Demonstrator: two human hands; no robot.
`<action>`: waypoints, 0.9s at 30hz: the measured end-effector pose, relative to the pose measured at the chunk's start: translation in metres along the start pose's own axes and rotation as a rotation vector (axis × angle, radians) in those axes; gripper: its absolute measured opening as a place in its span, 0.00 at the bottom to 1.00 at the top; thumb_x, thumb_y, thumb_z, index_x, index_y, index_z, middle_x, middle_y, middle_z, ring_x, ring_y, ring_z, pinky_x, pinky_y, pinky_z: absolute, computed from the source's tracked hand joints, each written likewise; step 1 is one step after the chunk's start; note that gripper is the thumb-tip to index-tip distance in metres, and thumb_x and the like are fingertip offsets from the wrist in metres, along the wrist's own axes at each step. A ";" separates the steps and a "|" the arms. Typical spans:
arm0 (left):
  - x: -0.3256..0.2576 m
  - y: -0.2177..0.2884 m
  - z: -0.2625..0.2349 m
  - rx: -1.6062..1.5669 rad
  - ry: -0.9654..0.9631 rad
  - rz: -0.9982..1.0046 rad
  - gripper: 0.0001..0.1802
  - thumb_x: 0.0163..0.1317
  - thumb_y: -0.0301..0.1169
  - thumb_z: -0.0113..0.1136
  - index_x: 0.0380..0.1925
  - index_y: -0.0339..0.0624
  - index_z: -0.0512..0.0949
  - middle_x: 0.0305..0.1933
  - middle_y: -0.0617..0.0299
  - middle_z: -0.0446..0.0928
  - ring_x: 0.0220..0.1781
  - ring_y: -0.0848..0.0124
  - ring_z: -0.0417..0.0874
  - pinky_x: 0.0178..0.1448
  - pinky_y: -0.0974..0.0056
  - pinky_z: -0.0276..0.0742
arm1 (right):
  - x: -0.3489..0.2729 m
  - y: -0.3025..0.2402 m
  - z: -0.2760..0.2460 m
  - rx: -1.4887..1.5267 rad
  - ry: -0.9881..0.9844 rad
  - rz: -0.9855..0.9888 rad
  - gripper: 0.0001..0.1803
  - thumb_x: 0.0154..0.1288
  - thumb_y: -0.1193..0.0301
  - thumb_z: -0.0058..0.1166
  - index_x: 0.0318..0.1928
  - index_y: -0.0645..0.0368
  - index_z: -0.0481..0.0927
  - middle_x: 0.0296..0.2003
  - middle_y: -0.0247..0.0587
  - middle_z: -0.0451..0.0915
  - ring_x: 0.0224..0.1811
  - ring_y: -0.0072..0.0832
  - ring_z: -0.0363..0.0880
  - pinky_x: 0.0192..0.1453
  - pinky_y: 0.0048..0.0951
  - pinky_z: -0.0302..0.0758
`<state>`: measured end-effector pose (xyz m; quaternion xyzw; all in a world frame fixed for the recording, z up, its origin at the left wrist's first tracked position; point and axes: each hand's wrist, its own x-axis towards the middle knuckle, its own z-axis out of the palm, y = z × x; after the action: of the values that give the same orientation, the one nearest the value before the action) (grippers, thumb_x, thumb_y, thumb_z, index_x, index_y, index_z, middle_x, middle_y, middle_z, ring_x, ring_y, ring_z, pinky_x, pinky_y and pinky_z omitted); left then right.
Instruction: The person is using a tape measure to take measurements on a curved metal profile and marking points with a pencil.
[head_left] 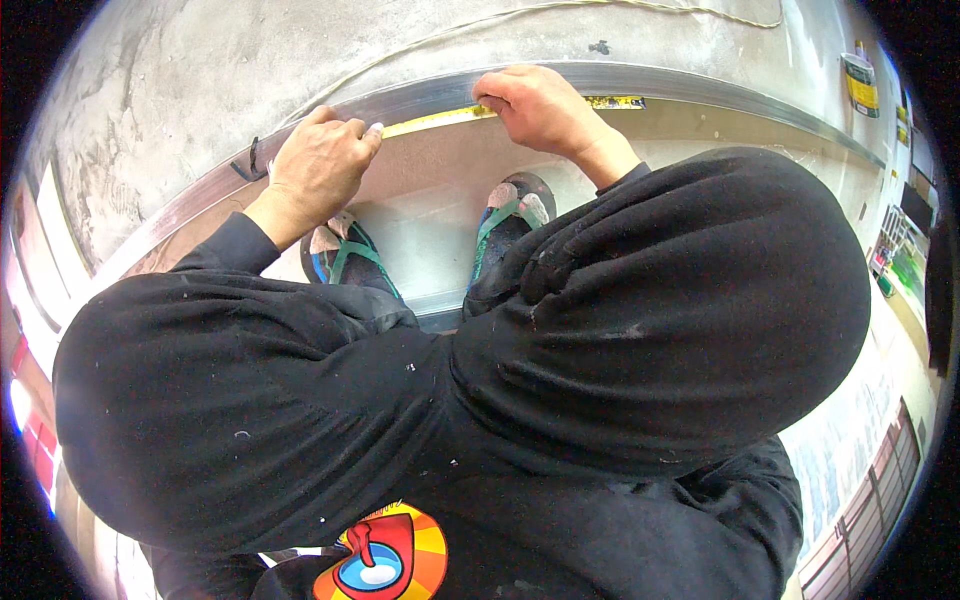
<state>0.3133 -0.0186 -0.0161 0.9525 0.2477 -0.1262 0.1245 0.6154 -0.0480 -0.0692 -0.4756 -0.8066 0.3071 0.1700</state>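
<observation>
A long grey metal bar [420, 88] lies across the floor in front of my feet, curving with the lens. Along its near edge runs a yellow measuring tape [430, 122]. My left hand [315, 165] is closed at the bar, its thumb and fingers gripping the tape's left part. Further right, my right hand [540, 110] pinches the tape with curled fingers. The tape's darker, marked end section shows past this hand. What lies inside the right fingertips is hidden.
A pale cable [420, 45] trails over the concrete beyond the bar. A dark bent wire or clip [252, 157] is by the bar's left part. Two sandalled feet [350, 255] stand close behind the bar. At far right are a yellow-and-black container [860, 85] and assorted clutter [895, 250].
</observation>
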 end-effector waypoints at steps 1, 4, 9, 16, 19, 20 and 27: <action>0.000 0.000 0.000 0.001 0.003 -0.006 0.18 0.62 0.22 0.56 0.52 0.34 0.84 0.34 0.56 0.83 0.40 0.63 0.85 0.57 0.61 0.75 | 0.000 -0.001 0.000 -0.083 0.102 -0.058 0.07 0.66 0.76 0.57 0.44 0.57 0.83 0.38 0.48 0.85 0.43 0.48 0.84 0.48 0.43 0.80; 0.001 -0.001 -0.001 0.004 0.000 -0.002 0.18 0.62 0.22 0.56 0.52 0.34 0.84 0.33 0.56 0.83 0.40 0.63 0.85 0.56 0.61 0.75 | -0.001 -0.004 -0.003 -0.083 0.290 -0.050 0.07 0.67 0.76 0.58 0.44 0.57 0.83 0.37 0.48 0.85 0.43 0.47 0.84 0.47 0.41 0.80; 0.000 -0.001 0.000 -0.004 0.000 -0.001 0.19 0.60 0.22 0.56 0.51 0.35 0.84 0.34 0.56 0.83 0.40 0.62 0.85 0.55 0.61 0.75 | -0.006 0.000 -0.011 0.198 0.151 0.187 0.06 0.68 0.76 0.58 0.44 0.58 0.83 0.38 0.48 0.86 0.42 0.46 0.85 0.47 0.38 0.81; 0.000 0.001 -0.002 -0.009 0.003 -0.025 0.19 0.59 0.22 0.57 0.51 0.36 0.84 0.34 0.57 0.84 0.40 0.62 0.85 0.56 0.61 0.75 | -0.008 0.006 -0.005 0.121 0.070 0.063 0.06 0.67 0.76 0.57 0.44 0.59 0.82 0.37 0.48 0.85 0.42 0.48 0.85 0.47 0.39 0.80; 0.001 0.002 -0.002 -0.006 -0.004 -0.027 0.19 0.59 0.21 0.57 0.51 0.36 0.84 0.34 0.57 0.84 0.40 0.62 0.85 0.56 0.61 0.75 | -0.008 0.007 -0.005 0.105 0.062 0.056 0.06 0.67 0.76 0.57 0.44 0.59 0.82 0.38 0.48 0.85 0.43 0.49 0.84 0.48 0.40 0.80; 0.001 0.002 -0.003 -0.008 -0.008 -0.029 0.19 0.59 0.21 0.57 0.51 0.36 0.84 0.34 0.57 0.84 0.40 0.62 0.85 0.56 0.61 0.75 | -0.008 0.008 -0.005 0.104 0.060 0.053 0.06 0.67 0.76 0.57 0.43 0.59 0.82 0.38 0.48 0.85 0.43 0.49 0.84 0.48 0.41 0.80; 0.001 0.002 -0.004 -0.004 -0.019 -0.028 0.19 0.60 0.21 0.58 0.51 0.36 0.84 0.35 0.56 0.83 0.41 0.62 0.85 0.57 0.61 0.75 | -0.008 0.007 -0.004 0.080 0.041 0.045 0.05 0.67 0.75 0.57 0.42 0.59 0.81 0.38 0.48 0.85 0.44 0.50 0.83 0.48 0.43 0.79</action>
<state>0.3159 -0.0190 -0.0123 0.9474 0.2600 -0.1363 0.1272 0.6264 -0.0505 -0.0706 -0.4925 -0.7791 0.3330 0.1988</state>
